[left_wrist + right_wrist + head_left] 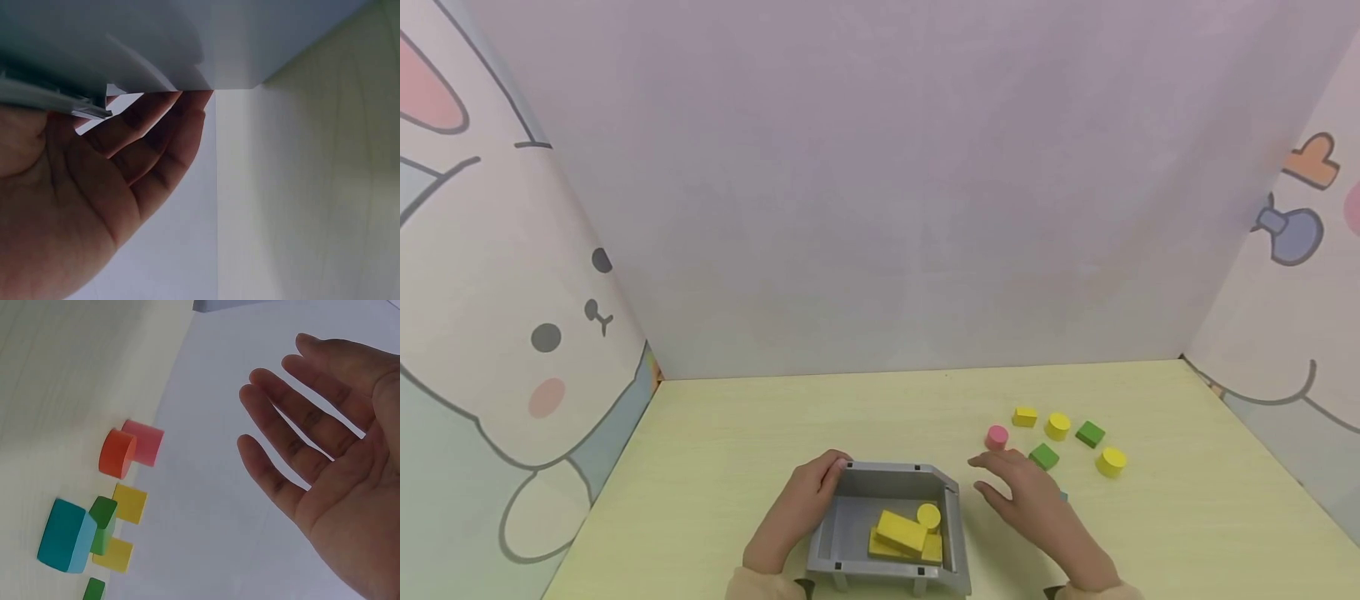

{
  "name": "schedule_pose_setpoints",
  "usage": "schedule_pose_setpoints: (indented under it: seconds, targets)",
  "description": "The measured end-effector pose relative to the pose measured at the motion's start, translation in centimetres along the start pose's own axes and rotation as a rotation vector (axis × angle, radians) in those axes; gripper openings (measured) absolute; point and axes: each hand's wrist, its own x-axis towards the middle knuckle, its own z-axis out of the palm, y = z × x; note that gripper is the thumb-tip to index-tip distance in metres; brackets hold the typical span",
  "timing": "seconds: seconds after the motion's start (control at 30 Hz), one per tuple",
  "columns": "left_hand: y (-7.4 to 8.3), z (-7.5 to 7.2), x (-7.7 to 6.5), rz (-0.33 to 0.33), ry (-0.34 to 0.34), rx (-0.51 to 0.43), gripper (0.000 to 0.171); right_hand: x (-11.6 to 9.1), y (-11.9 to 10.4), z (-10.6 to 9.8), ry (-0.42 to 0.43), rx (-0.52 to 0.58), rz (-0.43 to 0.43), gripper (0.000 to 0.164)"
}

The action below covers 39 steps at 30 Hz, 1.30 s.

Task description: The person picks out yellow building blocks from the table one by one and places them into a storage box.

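A grey plastic bin (852, 517) stands at the table's near side. My left hand (805, 492) grips its left rim near the far corner; in the left wrist view the fingers (172, 156) lie along the outside wall, while the thumb is mostly hidden. Inside, one yellow oblong block (902, 532) leans on another, beside a yellow cylinder (928, 517). My right hand (1030, 493) hovers right of the bin, fingers spread and holding nothing. Close to it are a pink cylinder (997, 437), an orange-red round block (116, 454), a green block (1043, 457) and a teal block (62, 535), mostly covered in the head view.
Farther right on the pale wooden table (737, 433) lie a yellow oblong block (1025, 417), two yellow cylinders (1111, 462) and another green block (1090, 434). A plain light curtain (917, 208) closes off the back, and printed cartoon panels (490, 292) flank both sides.
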Motion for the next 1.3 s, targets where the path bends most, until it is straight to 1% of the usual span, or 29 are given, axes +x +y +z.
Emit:
schedule_pose_setpoints:
  seconds: [0.1, 0.23, 0.3, 0.57, 0.7, 0.93, 1.3]
  targets:
    - [0.0, 0.0, 0.0, 0.0, 0.0, 0.004, 0.023, -0.3, 0.6, -0.3, -0.026, -0.017, 0.053, 0.027]
    - [0.2, -0.1, 0.0, 0.004, 0.0, 0.007, 0.025, -0.6, 1.5, -0.5, -0.046, 0.001, 0.113, 0.027]
    - [0.3, -0.2, 0.0, 0.007, -0.001, 0.001, 0.026, -0.8, 2.0, -0.5, -0.046, 0.012, 0.13, 0.029]
    - [0.3, -0.2, 0.0, 0.001, -0.002, -0.007, 0.027, -1.5, 3.7, -0.9, -0.027, 0.011, 0.14, 0.027]
    - [0.2, -0.1, 0.0, 0.004, 0.001, -0.006, 0.027, -1.7, 4.5, -1.2, -0.055, -0.001, 0.187, 0.028]
    - [0.1, 0.0, 0.0, 0.01, 0.008, 0.031, 0.026, -2.0, 5.9, -2.0, -0.093, -0.018, 0.264, 0.031]
    - [0.1, -0.1, 0.0, -0.008, -0.003, 0.008, 0.023, -2.6, 7.5, -2.8, -0.115, -0.023, 0.308, 0.033]
